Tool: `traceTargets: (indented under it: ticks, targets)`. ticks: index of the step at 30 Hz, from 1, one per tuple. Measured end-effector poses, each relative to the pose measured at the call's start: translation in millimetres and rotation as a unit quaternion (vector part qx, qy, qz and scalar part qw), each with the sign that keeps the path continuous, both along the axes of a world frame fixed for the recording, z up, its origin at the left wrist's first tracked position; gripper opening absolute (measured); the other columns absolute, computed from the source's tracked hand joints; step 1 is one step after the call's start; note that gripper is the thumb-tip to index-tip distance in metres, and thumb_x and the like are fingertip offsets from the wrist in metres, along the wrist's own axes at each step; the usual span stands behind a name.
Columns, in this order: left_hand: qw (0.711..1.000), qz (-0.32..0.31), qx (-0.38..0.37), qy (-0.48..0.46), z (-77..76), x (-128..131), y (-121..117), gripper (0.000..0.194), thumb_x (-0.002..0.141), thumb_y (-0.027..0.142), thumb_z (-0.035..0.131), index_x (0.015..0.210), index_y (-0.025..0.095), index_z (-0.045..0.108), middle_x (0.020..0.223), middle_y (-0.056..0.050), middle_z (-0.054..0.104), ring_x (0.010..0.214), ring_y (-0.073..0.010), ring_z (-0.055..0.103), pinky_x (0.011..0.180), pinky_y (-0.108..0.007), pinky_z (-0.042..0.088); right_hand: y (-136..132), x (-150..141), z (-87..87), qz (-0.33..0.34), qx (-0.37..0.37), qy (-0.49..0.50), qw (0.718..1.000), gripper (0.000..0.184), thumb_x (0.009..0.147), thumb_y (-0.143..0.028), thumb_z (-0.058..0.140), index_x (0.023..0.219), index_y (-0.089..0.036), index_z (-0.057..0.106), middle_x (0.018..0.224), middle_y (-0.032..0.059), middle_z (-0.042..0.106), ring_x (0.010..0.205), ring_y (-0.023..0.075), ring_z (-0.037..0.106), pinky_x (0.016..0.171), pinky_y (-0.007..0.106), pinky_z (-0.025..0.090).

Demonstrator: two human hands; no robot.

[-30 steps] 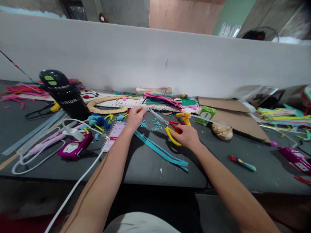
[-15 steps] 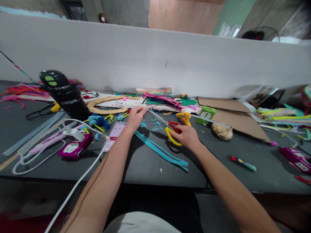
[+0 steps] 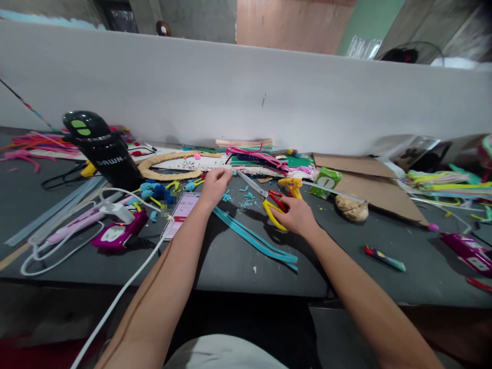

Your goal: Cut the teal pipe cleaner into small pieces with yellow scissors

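Note:
My left hand (image 3: 216, 187) is closed in a pinch near the middle of the table. A bundle of light-blue pipe cleaners (image 3: 255, 240) runs up under this hand, and the gripped part is hidden. Scissors (image 3: 253, 184) with one red and one yellow handle are in my right hand (image 3: 298, 216), whose fingers wrap the handles. Their blades point up and left toward my left fingertips, with the tips slightly apart from them. Short blue clippings (image 3: 249, 199) lie scattered on the table between the two hands.
A phone (image 3: 186, 205) showing a timer lies beside my left forearm. Left stand a black bottle (image 3: 111, 159) and a purple power block (image 3: 119, 233) with white cables. A yellow glue gun (image 3: 292, 186), green box (image 3: 326, 182), cardboard (image 3: 380, 192) and craft knife (image 3: 384, 258) lie right.
The scissors have shifted slightly to the right, and their tips have drawn back from my left fingertips. My left hand has barely moved.

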State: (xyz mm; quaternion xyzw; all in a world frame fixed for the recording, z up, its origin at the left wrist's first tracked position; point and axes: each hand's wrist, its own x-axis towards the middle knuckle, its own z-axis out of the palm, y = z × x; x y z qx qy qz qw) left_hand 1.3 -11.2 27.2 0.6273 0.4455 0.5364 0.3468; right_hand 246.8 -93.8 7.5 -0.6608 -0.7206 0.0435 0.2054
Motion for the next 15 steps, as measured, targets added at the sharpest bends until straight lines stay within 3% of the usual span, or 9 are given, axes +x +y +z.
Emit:
traceTargets:
  ticks: [15]
  targets:
    - [1.000,-0.018,0.004,-0.011,0.2,-0.3,0.9,0.031,0.078,0.034,0.057,0.056,0.018,0.044,0.051,0.003,0.039,0.049,-0.0088,0.038,0.050,-0.024,0.030,2.0,2.6,-1.5,0.022,-0.009,0.017,1.000,0.053,0.078,-0.070,0.051,0.062,-0.020,0.056,0.058,0.0001,0.053,0.055,0.0124,0.040,0.052,0.027,0.023]
